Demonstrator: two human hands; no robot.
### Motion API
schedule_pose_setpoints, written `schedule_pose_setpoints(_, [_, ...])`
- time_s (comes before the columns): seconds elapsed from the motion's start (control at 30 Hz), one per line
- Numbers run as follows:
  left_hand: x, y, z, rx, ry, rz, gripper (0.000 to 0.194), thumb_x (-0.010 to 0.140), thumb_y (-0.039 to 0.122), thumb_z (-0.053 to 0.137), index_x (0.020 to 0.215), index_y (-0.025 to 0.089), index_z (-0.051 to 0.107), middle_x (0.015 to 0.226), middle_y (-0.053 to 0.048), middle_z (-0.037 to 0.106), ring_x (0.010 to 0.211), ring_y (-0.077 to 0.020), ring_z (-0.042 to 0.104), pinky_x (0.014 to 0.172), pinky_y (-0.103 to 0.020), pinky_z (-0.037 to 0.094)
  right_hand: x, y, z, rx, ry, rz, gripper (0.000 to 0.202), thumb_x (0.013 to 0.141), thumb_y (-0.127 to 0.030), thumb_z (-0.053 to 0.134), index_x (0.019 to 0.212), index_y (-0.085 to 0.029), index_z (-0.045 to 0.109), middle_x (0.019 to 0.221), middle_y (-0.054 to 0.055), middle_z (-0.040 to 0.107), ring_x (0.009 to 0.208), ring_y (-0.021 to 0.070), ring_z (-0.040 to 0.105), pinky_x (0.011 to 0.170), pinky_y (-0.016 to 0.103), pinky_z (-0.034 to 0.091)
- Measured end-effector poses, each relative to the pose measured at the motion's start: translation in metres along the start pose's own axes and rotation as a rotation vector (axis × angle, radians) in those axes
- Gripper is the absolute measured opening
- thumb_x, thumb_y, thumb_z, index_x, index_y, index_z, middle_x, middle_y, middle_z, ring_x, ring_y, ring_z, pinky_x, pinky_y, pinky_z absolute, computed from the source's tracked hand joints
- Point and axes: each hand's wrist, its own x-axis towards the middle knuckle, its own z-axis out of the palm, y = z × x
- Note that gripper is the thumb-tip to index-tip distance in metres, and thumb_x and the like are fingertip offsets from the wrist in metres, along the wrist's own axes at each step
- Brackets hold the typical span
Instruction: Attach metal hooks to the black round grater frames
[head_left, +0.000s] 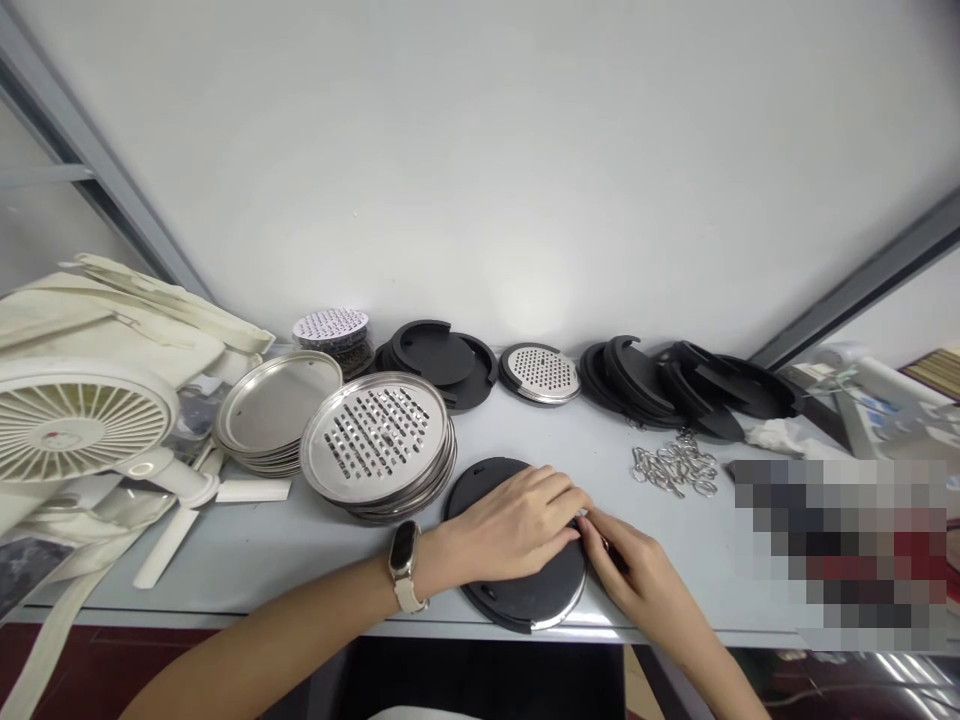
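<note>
A black round holder (517, 600) lies on the table in front of me, with a strip of shiny metal showing along its lower right edge. My left hand (525, 520), wearing a watch on its wrist, rests across the top of it, fingers together and gripping at the right rim. At that same rim my right hand (630, 565) is closed in a pinch. A small shiny bit shows between the fingertips of both hands, too covered to name. To the right lies a pile of small metal clips and rings (675, 468).
Left of the holder are stacks of perforated metal discs (382, 440) and plain metal plates (281, 400). More black holders (637, 380) lean along the wall, beside one fitted disc (541, 372). A white fan (71, 425) and a cloth bag (112, 320) stand at far left.
</note>
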Motion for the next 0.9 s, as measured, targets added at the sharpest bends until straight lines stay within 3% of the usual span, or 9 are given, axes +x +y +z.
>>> schedule_pose_setpoints(0.6, [-0.0024,-0.0015,0.0020,-0.139,-0.027,0.022,0.016,0.092,0.012,0.040,0.107,0.016,0.044,0.103,-0.007,0.058,0.101,-0.0183,0.055,0.092,-0.031,0.042,-0.0040,0.0016,-0.0003,0.034,0.014,-0.053,0.022,0.095,-0.030,0.039,0.081,-0.018,0.053,0.066,0.000,0.053,0.057,0.0128,0.050,0.057,0.024,0.039])
schedule_pose_setpoints(0.9, [-0.0004,-0.0017,0.0027,-0.024,-0.014,0.026,0.011,0.093,0.016,0.040,0.102,0.014,0.047,0.102,-0.008,0.057,0.099,-0.0200,0.053,0.091,-0.033,0.041,-0.0001,0.0020,0.0007,0.115,-0.050,0.047,0.027,0.097,-0.032,0.033,0.096,-0.018,0.056,0.080,0.005,0.061,0.070,0.0166,0.058,0.066,0.026,0.042])
